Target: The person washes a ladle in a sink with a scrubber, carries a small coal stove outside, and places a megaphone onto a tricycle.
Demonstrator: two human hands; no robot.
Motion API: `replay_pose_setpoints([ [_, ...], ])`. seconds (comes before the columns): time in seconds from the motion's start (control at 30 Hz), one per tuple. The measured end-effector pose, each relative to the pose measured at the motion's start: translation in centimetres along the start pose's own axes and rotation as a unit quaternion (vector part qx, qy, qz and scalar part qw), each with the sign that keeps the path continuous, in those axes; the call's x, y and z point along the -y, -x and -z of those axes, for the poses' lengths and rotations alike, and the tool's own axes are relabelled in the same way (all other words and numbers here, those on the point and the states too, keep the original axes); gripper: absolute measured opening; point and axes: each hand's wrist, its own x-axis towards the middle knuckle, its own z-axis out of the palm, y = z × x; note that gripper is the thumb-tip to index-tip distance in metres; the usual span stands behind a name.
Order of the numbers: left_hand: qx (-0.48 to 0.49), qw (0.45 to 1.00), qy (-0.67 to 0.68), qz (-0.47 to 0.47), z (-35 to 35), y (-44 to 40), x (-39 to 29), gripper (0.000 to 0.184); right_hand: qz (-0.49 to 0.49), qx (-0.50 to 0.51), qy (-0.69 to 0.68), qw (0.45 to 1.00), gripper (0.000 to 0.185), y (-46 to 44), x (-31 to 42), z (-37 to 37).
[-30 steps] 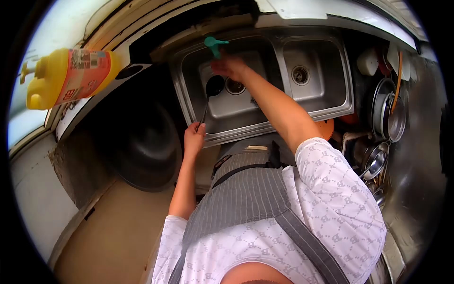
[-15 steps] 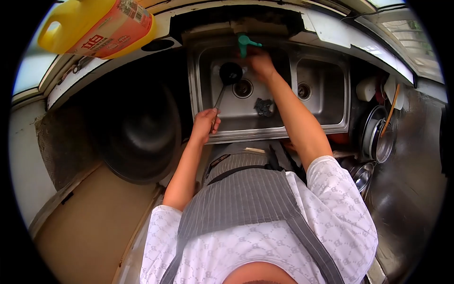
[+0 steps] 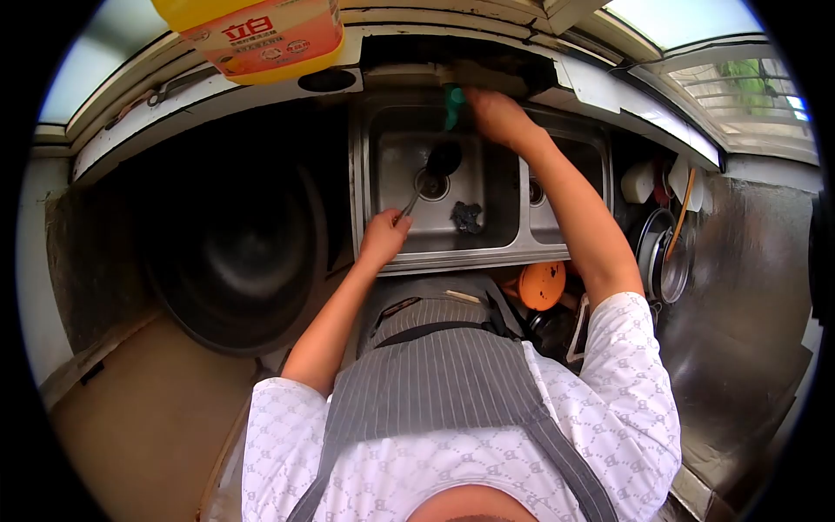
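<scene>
My left hand [image 3: 384,238] is closed around the handle of a ladle [image 3: 444,160], whose dark bowl hangs over the left basin of the steel double sink [image 3: 509,248]. A drain [image 3: 432,184] lies just below the bowl. On the basin floor is a crumpled dark grey scrubber or rag [image 3: 466,216]. At the back of the sink, my right hand [image 3: 497,115] has its fingers closed at the lever of the green tap [image 3: 453,103]; the fingertips are partly hidden. No water stream can be made out.
A large dark wok [image 3: 252,252] stands left of the sink. A yellow detergent jug [image 3: 270,39] sits on the ledge at back left. Bowls and pans [image 3: 665,252] are stacked at the right, and an orange round object [image 3: 541,285] lies below the sink's front edge.
The ladle's bowl has shifted right and toward me, over the drain. My right hand has closed in on the tap lever, which now points more toward me. The camera view has shifted.
</scene>
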Motion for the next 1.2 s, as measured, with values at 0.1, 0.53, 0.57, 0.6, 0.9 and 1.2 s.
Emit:
replay_pose_setpoints([
  [0.1, -0.081, 0.984, -0.134, -0.085, -0.2, 3.2, -0.3, 0.033, 0.047, 0.071, 0.050, 0.995, 0.048, -0.8, 0.6, 2.5],
  [0.53, -0.294, 0.864, -0.360, -0.191, -8.1, 12.4, -1.4, 0.031, 0.177, -0.009, 0.160, 0.971, 0.039, -1.8, 0.4, 3.0],
  [0.57, -0.316, 0.855, -0.360, -0.199, -9.3, 13.3, -2.1, 0.032, 0.166, -0.076, 0.165, 0.969, 0.039, -0.4, 1.2, 3.7],
  [0.6, -0.340, 0.844, -0.358, -0.208, -10.3, 14.1, -2.9, 0.033, 0.180, -0.079, 0.157, 0.968, 0.039, 0.8, 2.0, 4.9],
  [0.9, -0.391, 0.787, -0.452, -0.155, -15.5, 11.7, -1.7, 0.005, 0.200, -0.062, 0.047, 0.977, 0.036, 6.4, 4.4, 3.1],
  [1.2, -0.588, 0.797, -0.098, -0.095, -23.4, 29.0, 5.6, 0.018, 0.254, 0.236, -0.507, 0.790, 0.039, 17.1, 13.8, 5.6],
])
